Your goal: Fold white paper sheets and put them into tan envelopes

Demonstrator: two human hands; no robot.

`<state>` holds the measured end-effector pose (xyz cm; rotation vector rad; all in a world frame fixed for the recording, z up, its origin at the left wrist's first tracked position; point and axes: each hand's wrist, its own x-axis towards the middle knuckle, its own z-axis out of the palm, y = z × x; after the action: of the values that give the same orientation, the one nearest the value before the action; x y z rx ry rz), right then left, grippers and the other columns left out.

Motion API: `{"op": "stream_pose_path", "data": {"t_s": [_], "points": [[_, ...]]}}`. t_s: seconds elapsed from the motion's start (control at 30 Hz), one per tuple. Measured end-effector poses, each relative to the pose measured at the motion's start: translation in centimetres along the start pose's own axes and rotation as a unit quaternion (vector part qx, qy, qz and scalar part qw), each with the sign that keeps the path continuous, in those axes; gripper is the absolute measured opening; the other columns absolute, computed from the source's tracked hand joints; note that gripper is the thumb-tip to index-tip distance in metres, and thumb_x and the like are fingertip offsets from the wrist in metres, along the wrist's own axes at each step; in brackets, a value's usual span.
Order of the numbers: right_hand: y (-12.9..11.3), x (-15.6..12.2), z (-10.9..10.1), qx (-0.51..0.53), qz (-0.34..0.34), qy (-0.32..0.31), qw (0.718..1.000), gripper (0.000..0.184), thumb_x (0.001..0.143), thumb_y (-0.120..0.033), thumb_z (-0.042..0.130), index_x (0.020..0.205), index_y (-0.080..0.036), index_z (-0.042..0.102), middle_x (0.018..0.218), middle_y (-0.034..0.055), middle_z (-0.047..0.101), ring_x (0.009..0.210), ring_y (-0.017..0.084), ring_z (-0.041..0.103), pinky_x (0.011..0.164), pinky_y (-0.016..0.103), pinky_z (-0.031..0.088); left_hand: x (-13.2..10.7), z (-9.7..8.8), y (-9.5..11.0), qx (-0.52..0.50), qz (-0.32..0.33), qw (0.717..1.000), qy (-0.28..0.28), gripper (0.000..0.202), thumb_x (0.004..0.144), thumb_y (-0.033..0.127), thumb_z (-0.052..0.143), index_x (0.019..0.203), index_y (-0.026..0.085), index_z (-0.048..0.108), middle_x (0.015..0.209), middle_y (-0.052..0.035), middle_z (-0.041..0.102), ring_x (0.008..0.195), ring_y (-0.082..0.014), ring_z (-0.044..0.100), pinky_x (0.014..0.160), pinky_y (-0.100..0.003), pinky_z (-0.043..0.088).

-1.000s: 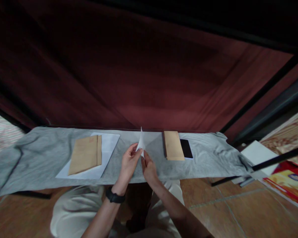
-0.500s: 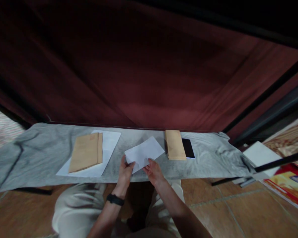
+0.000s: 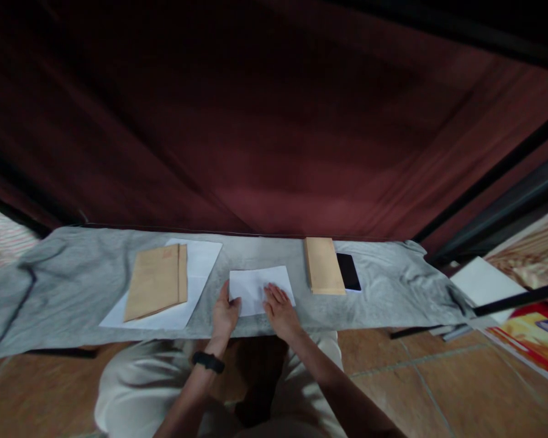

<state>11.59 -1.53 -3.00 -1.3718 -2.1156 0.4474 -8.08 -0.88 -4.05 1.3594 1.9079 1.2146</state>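
Note:
A folded white paper (image 3: pixel 256 285) lies flat on the grey cloth (image 3: pixel 73 286) in front of me. My left hand (image 3: pixel 225 314), with a black watch on its wrist, holds the paper's near left corner, thumb on top. My right hand (image 3: pixel 279 309) rests flat on the paper's near right part, fingers stretched out. To the left, a brown envelope (image 3: pixel 156 280) lies on a white sheet (image 3: pixel 200 261). To the right lies a stack of brown envelopes (image 3: pixel 323 264), with a black phone (image 3: pixel 348 271) beside it.
A dark red curtain (image 3: pixel 274 134) hangs right behind the low cloth-covered surface. The floor is brown tile (image 3: pixel 415 389). At the right are a black metal bar (image 3: pixel 511 301), a white sheet (image 3: pixel 481 283) and a colourful printed sheet (image 3: pixel 536 337). My knees in pale trousers show below.
The white paper was held upright between both hands, then tilted down, and now it lies flat on the cloth under my hands.

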Motion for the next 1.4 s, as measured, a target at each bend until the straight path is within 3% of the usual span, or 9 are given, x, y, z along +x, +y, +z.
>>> {"op": "stream_pose_path", "data": {"t_s": [0.1, 0.23, 0.33, 0.4, 0.5, 0.87, 1.07, 1.27, 1.4], "points": [[0.4, -0.4, 0.8, -0.108, -0.027, -0.027, 0.993, 0.046, 0.105, -0.035, 0.045, 0.148, -0.021, 0.051, 0.157, 0.0075, 0.045, 0.146, 0.024, 0.041, 0.122, 0.047, 0.03, -0.7, -0.5, 0.7, 0.1, -0.011, 0.995, 0.015, 0.057, 0.086, 0.019, 0.055, 0.142, 0.009, 0.049, 0.12, -0.0177, 0.069, 0.108, -0.0283, 0.068, 0.098, -0.046, 0.055], [0.6, -0.9, 1.3, -0.143, -0.035, -0.017, 0.989, 0.047, 0.106, -0.037, 0.043, 0.151, -0.022, 0.047, 0.159, 0.0068, 0.041, 0.146, 0.024, 0.041, 0.123, 0.048, 0.028, -1.9, 0.5, 2.3, 0.216, 0.135, 0.966, 0.053, 0.051, 0.097, 0.025, 0.043, 0.145, 0.012, 0.049, 0.147, -0.0207, 0.052, 0.138, -0.0324, 0.049, 0.113, -0.053, 0.042], [0.7, -0.9, 1.6, -0.153, -0.046, -0.017, 0.987, 0.047, 0.105, -0.031, 0.043, 0.15, -0.019, 0.047, 0.159, 0.0086, 0.041, 0.145, 0.025, 0.042, 0.123, 0.049, 0.028, -2.4, 3.0, 3.0, 0.248, 0.228, 0.941, -0.041, 0.051, 0.101, 0.031, 0.037, 0.147, 0.014, 0.048, 0.154, -0.0151, 0.048, 0.148, -0.0298, 0.037, 0.119, -0.051, 0.036], [0.8, -0.9, 1.8, -0.161, -0.053, -0.017, 0.985, 0.047, 0.104, -0.025, 0.044, 0.15, -0.016, 0.047, 0.158, 0.0107, 0.042, 0.145, 0.026, 0.042, 0.122, 0.049, 0.029, -2.4, 4.5, 3.1, 0.278, 0.239, 0.926, -0.096, 0.052, 0.102, 0.035, 0.034, 0.147, 0.015, 0.049, 0.154, -0.0128, 0.049, 0.149, -0.0294, 0.035, 0.12, -0.052, 0.033], [1.1, -0.9, 2.1, -0.166, -0.058, -0.006, 0.984, 0.047, 0.103, -0.022, 0.045, 0.149, -0.015, 0.048, 0.156, 0.0123, 0.045, 0.145, 0.025, 0.043, 0.122, 0.049, 0.029, -2.2, 5.5, 2.6, 0.312, 0.221, 0.917, -0.11, 0.056, 0.102, 0.04, 0.031, 0.15, 0.014, 0.047, 0.156, -0.0131, 0.047, 0.149, -0.0286, 0.034, 0.122, -0.053, 0.03], [2.7, -1.8, 1.1, -0.159, 0.003, 0.047, 0.986, 0.053, 0.103, -0.026, 0.044, 0.154, -0.015, 0.04, 0.159, 0.0143, 0.041, 0.147, 0.027, 0.038, 0.12, 0.05, 0.029, -2.0, 0.6, -0.3, 0.328, 0.205, 0.922, -0.037, 0.06, 0.101, 0.041, 0.034, 0.153, 0.013, 0.04, 0.157, -0.0167, 0.041, 0.149, -0.031, 0.034, 0.121, -0.055, 0.028], [5.2, -1.4, -1.5, -0.134, 0.052, 0.033, 0.989, 0.048, 0.099, -0.018, 0.045, 0.146, -0.012, 0.051, 0.149, 0.0139, 0.054, 0.137, 0.026, 0.05, 0.115, 0.043, 0.038, -2.4, 0.0, -0.5, 0.332, 0.199, 0.922, -0.007, 0.059, 0.101, 0.04, 0.034, 0.153, 0.012, 0.041, 0.159, -0.0193, 0.037, 0.15, -0.0344, 0.033, 0.12, -0.058, 0.027], [4.9, 1.5, -3.2, -0.065, 0.212, -0.01, 0.975, 0.044, 0.093, -0.02, 0.054, 0.137, -0.017, 0.059, 0.121, 0.0128, 0.07, 0.109, 0.023, 0.067, 0.098, 0.032, 0.05, -2.3, 0.2, -0.9, 0.338, 0.205, 0.919, 0.0, 0.06, 0.101, 0.042, 0.033, 0.151, 0.011, 0.044, 0.16, -0.0199, 0.036, 0.15, -0.0341, 0.032, 0.121, -0.057, 0.027], [4.7, 3.3, -3.8, 0.099, 0.318, -0.024, 0.943, 0.032, 0.086, -0.018, 0.062, 0.118, -0.017, 0.067, 0.11, 0.0109, 0.072, 0.107, 0.023, 0.067, 0.092, 0.029, 0.05, -2.4, -0.1, -0.9, 0.345, 0.214, 0.914, 0.002, 0.06, 0.101, 0.043, 0.032, 0.149, 0.011, 0.047, 0.158, -0.0195, 0.04, 0.149, -0.0334, 0.034, 0.121, -0.056, 0.027]]}}
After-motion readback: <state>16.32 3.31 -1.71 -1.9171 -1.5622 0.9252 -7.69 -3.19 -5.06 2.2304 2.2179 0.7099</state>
